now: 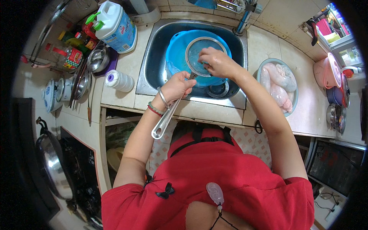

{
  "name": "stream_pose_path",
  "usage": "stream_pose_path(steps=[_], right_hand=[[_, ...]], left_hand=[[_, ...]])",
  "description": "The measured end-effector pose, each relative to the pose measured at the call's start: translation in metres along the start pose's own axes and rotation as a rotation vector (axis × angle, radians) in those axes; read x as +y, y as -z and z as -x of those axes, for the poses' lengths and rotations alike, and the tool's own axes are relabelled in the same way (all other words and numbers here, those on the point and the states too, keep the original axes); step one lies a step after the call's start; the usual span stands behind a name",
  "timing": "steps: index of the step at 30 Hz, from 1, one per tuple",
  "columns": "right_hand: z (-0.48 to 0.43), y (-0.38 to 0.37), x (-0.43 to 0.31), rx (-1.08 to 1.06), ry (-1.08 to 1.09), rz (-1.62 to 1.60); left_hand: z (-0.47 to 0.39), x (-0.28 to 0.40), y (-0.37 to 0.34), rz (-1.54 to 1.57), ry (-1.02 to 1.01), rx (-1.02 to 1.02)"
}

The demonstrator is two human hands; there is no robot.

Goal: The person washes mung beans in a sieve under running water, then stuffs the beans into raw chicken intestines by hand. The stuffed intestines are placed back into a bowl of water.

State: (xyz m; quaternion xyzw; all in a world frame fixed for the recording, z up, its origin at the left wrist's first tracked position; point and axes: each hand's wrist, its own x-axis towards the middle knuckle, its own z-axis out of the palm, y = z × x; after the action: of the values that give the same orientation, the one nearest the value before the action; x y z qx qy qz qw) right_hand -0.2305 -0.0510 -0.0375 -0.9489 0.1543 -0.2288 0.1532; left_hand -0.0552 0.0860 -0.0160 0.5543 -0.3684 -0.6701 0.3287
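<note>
My left hand grips the metal handle of a round fine-mesh strainer, near where the handle meets the rim. The handle's slotted end points back towards me. Over the mesh is my right hand, its fingers bent down at the strainer's right half; the fingertips are partly hidden, so whether they pinch anything is unclear. Beneath the strainer, a blue plastic basin sits in the stainless steel sink. A dark round drain fitting shows beside the basin at the sink's near right.
Right of the sink stands a grey-rimmed bowl of pale, sausage-like raw meat. To the left are a spool of white string, a large blue-and-white pump jug, metal bowls and several bottles. A faucet rises behind the sink.
</note>
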Motion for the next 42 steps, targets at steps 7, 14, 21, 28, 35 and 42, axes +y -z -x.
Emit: stream_pose_path(steps=[7,14,21,28,35,42], right_hand=[[0.002,0.019,0.003,-0.166,-0.066,0.04],[0.007,-0.003,0.006,-0.015,0.027,0.019],[0.006,0.002,0.01,-0.188,-0.105,-0.061],[0.006,0.001,0.016,-0.208,0.014,-0.008],[0.01,-0.005,0.004,-0.288,-0.063,0.07],[0.006,-0.008,-0.003,-0.422,-0.122,-0.149]], left_hand=[[-0.005,-0.002,0.004,-0.012,0.004,-0.01],[-0.01,0.006,0.009,0.012,0.047,-0.035],[-0.013,0.004,0.015,0.03,0.073,-0.055],[-0.016,0.008,0.02,0.12,0.096,-0.071],[-0.023,0.005,0.036,0.363,0.211,-0.171],[-0.023,0.018,0.058,0.697,0.466,-0.353]])
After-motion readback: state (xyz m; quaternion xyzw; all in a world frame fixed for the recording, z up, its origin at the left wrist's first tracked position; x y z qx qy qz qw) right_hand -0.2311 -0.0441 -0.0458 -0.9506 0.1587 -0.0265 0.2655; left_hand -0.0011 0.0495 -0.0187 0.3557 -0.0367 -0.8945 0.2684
